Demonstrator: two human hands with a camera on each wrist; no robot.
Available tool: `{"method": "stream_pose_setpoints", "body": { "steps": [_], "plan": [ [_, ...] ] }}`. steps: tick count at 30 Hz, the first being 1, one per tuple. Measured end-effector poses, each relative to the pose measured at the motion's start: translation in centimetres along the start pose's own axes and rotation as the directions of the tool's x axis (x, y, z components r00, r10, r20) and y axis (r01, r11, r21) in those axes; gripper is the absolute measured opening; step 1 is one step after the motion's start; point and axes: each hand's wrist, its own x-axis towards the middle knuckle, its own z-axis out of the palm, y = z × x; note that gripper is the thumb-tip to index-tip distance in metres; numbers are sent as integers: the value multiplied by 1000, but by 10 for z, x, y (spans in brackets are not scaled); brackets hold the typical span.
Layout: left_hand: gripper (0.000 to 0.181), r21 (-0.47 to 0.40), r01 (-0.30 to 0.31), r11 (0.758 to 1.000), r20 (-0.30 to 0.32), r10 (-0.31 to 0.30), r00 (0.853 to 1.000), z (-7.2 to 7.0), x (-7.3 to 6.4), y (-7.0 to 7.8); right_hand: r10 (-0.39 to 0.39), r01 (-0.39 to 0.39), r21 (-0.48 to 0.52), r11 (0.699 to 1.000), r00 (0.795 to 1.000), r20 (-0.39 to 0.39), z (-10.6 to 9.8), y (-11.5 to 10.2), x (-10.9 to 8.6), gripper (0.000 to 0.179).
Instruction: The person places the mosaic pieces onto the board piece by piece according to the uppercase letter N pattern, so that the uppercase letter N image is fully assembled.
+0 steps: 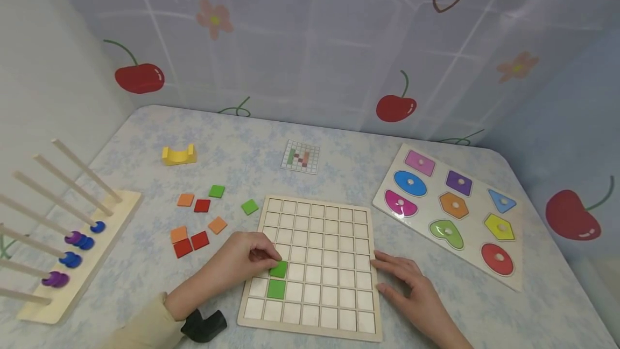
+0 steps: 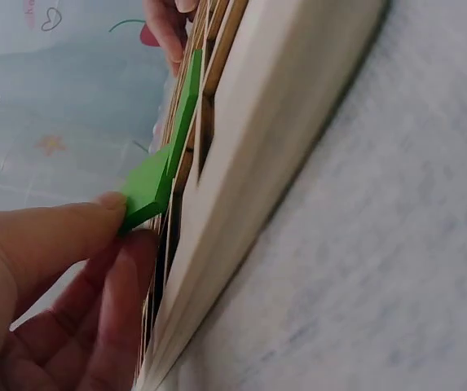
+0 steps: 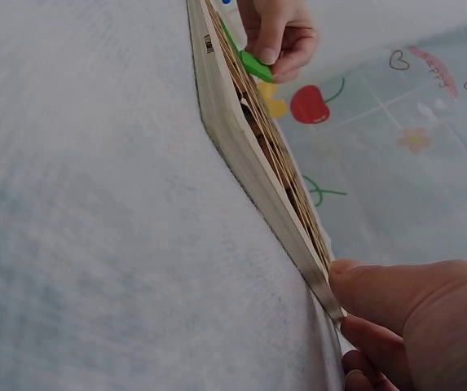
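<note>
My left hand (image 1: pixel 248 256) pinches a green square tile (image 1: pixel 278 269) between thumb and fingertips over the left part of a wooden grid board (image 1: pixel 310 333). In the left wrist view this tile (image 2: pixel 147 189) tilts, one edge at the board and the other raised. Another green tile (image 1: pixel 276 288) lies in the cell nearer me. My right hand (image 1: pixel 411 290) rests with extended fingers against the board's right edge. The right wrist view has the thumb (image 3: pixel 380 285) touching that edge; the other fingers are partly hidden there.
Left of the board lie loose green (image 1: pixel 249 207), orange (image 1: pixel 218 225) and red tiles (image 1: pixel 200 239). Behind it is a small pattern card (image 1: pixel 312 163). A bead stand (image 1: pixel 121 203) and yellow block (image 1: pixel 179 155) are left, a shape puzzle (image 1: pixel 426 209) right.
</note>
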Motion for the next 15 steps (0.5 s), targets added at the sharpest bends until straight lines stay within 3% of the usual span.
{"method": "stream_pose_setpoints", "body": {
  "steps": [5, 15],
  "plan": [
    [10, 25, -11, 1000, -2, 11, 1000, 1, -3, -2, 21, -21, -12, 1000, 1000, 6, 0, -2, 1, 41],
    [13, 0, -18, 1000, 29, 18, 999, 2, -4, 2, -7, 7, -5, 1000, 1000, -7, -1, -2, 0, 42]
  ]
}}
